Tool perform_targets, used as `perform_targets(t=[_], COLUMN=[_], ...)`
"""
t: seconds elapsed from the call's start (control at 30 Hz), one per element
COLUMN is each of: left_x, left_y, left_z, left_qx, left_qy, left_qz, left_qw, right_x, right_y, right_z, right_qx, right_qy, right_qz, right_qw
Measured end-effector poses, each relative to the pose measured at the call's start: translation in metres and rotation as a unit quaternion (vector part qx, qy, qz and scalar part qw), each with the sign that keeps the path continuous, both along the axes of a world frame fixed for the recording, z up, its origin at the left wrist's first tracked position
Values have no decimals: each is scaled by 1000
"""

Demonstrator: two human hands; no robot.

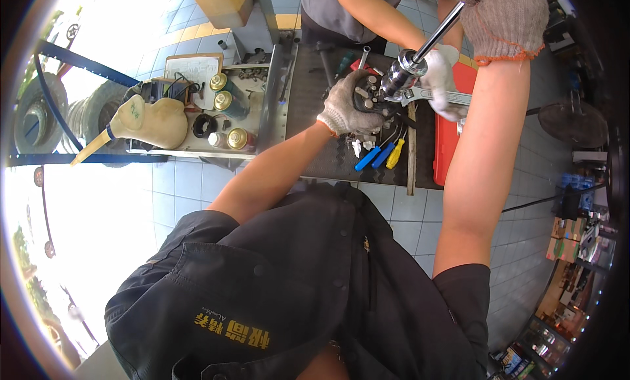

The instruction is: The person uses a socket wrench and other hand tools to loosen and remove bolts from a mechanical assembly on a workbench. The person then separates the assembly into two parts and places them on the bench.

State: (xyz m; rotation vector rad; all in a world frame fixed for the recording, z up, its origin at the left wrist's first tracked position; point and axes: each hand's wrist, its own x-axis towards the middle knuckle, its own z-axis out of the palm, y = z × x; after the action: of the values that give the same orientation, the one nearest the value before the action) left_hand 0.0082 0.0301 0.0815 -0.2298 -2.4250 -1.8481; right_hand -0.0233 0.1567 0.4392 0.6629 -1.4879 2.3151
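My left hand (346,107), in a grey knit glove, is closed on the edge of a dark round metal part (371,99) with several stubby studs. My right hand (508,19), gloved too, is closed around the upper end of a shiny metal rod (441,31). The rod slants down into a silver-and-black cylindrical part (402,71) beside the dark part. A co-worker's white-gloved hand (444,78) holds an adjustable wrench (436,94), its jaws at the cylinder's lower end. How the cylinder meets the dark part is hidden.
Blue screwdrivers (373,155) and a yellow screwdriver (396,154) lie on the dark bench mat (315,157). A red case (445,153) stands right. Spray cans (228,104), a cream jug (152,123) and a clipboard (195,73) occupy the left tray. A co-worker stands across the bench.
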Motion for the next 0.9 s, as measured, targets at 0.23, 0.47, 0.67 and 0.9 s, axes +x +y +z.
perform_targets(t=[0.23, 0.47, 0.67, 0.9], left_x=[2, 2, 3, 3], left_y=[-1, 2, -1, 1], left_z=[11, 11, 7, 10], left_qx=[-46, -43, -21, -39], left_qy=[-18, -20, -20, -17], left_qz=[-24, -13, 2, 9], left_qw=[998, 999, 1000, 999], right_x=[3, 23, 22, 3], right_y=[1, -15, -19, -5], right_z=[0, 6, 5, -4], right_qx=[11, -3, 21, 3], right_qy=[-15, 8, 4, -15], right_qz=[-13, -24, -54, -75], right_qw=[1000, 1000, 998, 997])
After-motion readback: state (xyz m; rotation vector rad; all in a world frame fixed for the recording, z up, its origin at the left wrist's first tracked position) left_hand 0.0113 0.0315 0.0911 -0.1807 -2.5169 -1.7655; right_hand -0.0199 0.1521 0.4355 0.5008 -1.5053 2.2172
